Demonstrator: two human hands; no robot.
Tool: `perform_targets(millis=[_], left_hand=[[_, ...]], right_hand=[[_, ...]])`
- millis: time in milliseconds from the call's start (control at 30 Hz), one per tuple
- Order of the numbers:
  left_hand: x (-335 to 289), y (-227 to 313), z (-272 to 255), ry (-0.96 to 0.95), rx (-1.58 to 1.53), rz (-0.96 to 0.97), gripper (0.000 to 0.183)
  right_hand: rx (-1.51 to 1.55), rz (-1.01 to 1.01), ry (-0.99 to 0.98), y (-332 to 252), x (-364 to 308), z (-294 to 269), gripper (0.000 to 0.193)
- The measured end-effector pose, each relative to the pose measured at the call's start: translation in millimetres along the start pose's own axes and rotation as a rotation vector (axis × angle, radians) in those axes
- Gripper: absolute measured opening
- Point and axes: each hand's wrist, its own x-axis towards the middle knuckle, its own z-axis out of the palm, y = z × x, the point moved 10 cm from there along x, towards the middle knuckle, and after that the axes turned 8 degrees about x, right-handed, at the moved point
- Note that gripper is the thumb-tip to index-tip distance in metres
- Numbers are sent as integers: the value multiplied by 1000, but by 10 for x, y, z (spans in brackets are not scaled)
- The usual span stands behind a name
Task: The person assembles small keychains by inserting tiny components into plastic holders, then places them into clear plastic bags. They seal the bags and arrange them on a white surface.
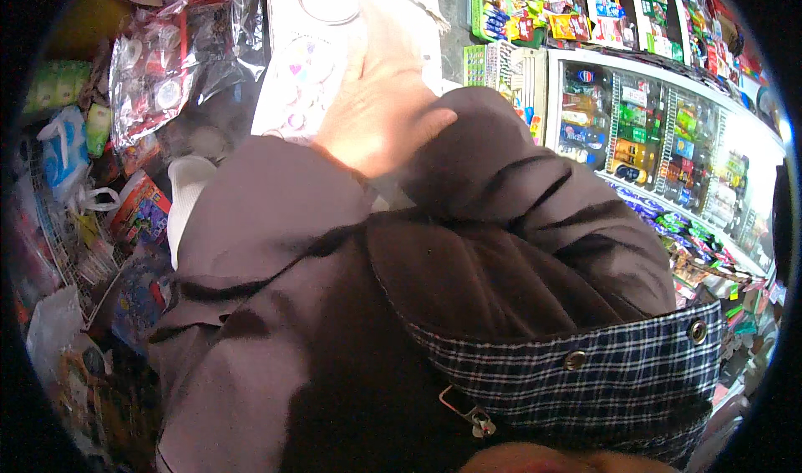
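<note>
My left hand lies back up, thumb stretched toward the right sleeve and touching it. Its fingers reach away over a white surface and fade into strong glare. Both arms, in dark grey-brown sleeves, come together here. From the right sleeve no separate hand can be made out; it may lie under the left one or be lost in the light. Beneath and left of the fingers is the white printed surface with small pink and purple shapes. A round thing with a thin dark rim rests at its far end.
Glass-fronted cooler with bottles and cans stands at right. Snack packets fill a green basket and shelves behind it. Clear plastic-wrapped goods, a wire rack and colourful packets crowd the left. A plaid-lined jacket flap covers the lower right.
</note>
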Motion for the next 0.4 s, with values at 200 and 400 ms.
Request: perform_targets(millis=[200,400], left_hand=[[-483,-1055,-828,516,-692,-402,32],[-78,-463,-671,366,-424,-100,28]], right_hand=[[-113,-128,-105,5,-38,100,55],[-70,-131,-175,-58,11,197,53]])
